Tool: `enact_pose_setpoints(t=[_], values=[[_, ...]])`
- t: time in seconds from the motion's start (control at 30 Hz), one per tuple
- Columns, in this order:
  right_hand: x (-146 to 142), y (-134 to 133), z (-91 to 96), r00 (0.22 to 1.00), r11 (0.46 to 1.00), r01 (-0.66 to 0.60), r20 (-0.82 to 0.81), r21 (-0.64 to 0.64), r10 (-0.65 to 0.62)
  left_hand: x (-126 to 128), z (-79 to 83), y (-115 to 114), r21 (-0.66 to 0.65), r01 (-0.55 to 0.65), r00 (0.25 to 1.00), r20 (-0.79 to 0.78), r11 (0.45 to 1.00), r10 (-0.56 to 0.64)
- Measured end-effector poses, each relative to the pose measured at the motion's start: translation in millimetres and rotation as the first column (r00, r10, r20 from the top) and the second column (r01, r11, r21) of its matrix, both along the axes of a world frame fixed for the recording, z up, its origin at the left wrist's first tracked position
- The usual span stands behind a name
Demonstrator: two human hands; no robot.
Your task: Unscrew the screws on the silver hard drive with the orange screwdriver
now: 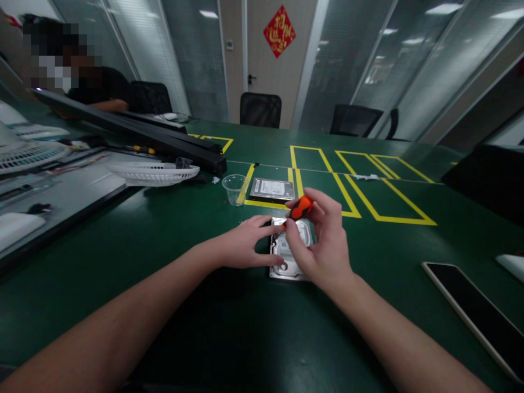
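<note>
Right hand [327, 234]: is clasping an orange-and-black screwdriver [301, 208] between thumb and fingers.
Left hand [245, 243]: is resting on the near hard drive [286, 249], thumb and forefinger spread apart.
Near hard drive: is lying on the green table [245, 327], before the person.
Yellow tape [403, 220]: is marking outlines; a second drive [271, 188] is lying within one.
Door [278, 82]: is standing behind a chair [261, 110].
Clear cup [235, 191]: is standing left of the second drive, tape showing through.

The green desk [388, 251] carries a hard drive [283, 248] beneath the right grip [327, 240], another drive [272, 188] and a clear cup [234, 191] beyond it, and a dark-screened device [470, 311] to its right.
</note>
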State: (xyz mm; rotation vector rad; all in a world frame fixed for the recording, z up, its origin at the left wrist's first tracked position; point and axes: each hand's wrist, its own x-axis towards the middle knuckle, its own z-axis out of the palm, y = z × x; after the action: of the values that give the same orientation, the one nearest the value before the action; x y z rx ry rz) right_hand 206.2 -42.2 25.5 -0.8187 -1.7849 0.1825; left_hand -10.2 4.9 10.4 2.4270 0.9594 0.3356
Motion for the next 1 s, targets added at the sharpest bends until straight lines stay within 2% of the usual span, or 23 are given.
enact_pose_setpoints(t=[0.27, 0.4, 0.57, 0.8, 1.0], values=[[1, 1, 9.4, 0.992, 0.988, 0.109, 0.05, 0.111, -0.115, -2, -3.0, 1, 0.008, 0.006, 1.0, 0.01, 1.0, -0.006], [0, 1, 7.2, 0.995, 0.992, 0.076, 0.05, 0.096, -0.081, -1, -2.0, 1, 0.006, 0.007, 1.0, -0.006, 1.0, -0.007], [-1, 0, 3.5, 1.0, 1.0, 0.006, 0.021, 0.019, -0.006, 0, -1.5, 1, 0.007, 0.005, 1.0, -0.004, 1.0, -0.005], [1, 1, 11.8, 0.991, 0.99, 0.079, 0.094, 0.119, -0.09, -1, -3.3, 1, 0.01, 0.005, 1.0, -0.008, 1.0, -0.005], [-1, -1, 11.1, 0.995, 0.995, 0.023, 0.092, 0.098, -0.032, -1, -0.9, 1, 0.021, 0.007, 1.0, -0.007, 1.0, -0.007]])
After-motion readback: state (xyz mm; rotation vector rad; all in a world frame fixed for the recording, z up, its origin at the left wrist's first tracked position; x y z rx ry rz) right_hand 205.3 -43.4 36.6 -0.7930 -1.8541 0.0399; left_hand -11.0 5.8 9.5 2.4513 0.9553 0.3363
